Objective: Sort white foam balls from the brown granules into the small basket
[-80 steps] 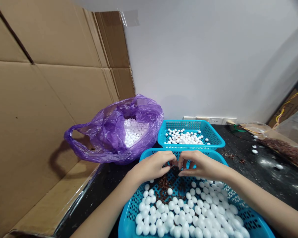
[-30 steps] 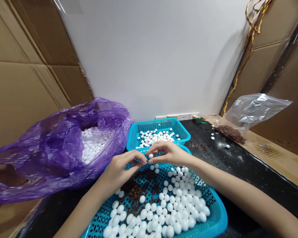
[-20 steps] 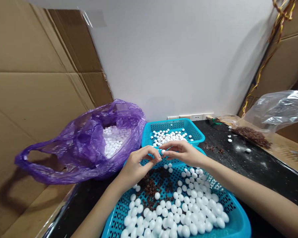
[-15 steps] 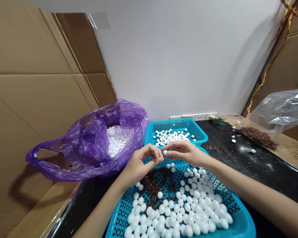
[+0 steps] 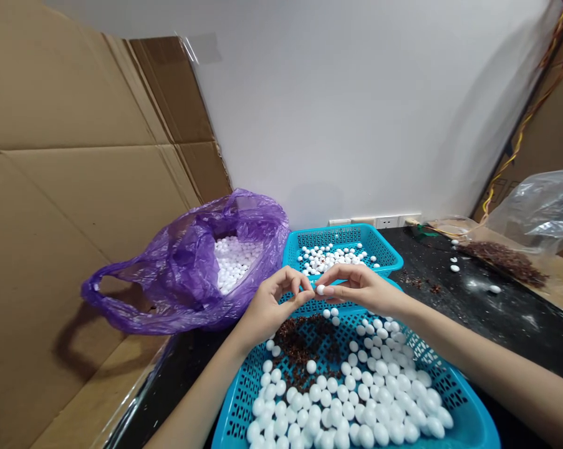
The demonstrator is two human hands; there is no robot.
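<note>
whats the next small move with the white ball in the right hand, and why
I'd probably bring the left hand onto the white ball: the right hand pinches it between thumb and finger, and the left hand, drawn into a pinch, is right beside it. Whether the left holds anything is unclear.

From my distant post I see a tall brown cardboard sheet (image 5: 52, 206) at the left, beside a pale wall (image 5: 365, 118). White sockets (image 5: 388, 222) sit low on this wall. At the right, a yellow-and-red twisted wire (image 5: 486, 204) runs down near the corner.
</note>
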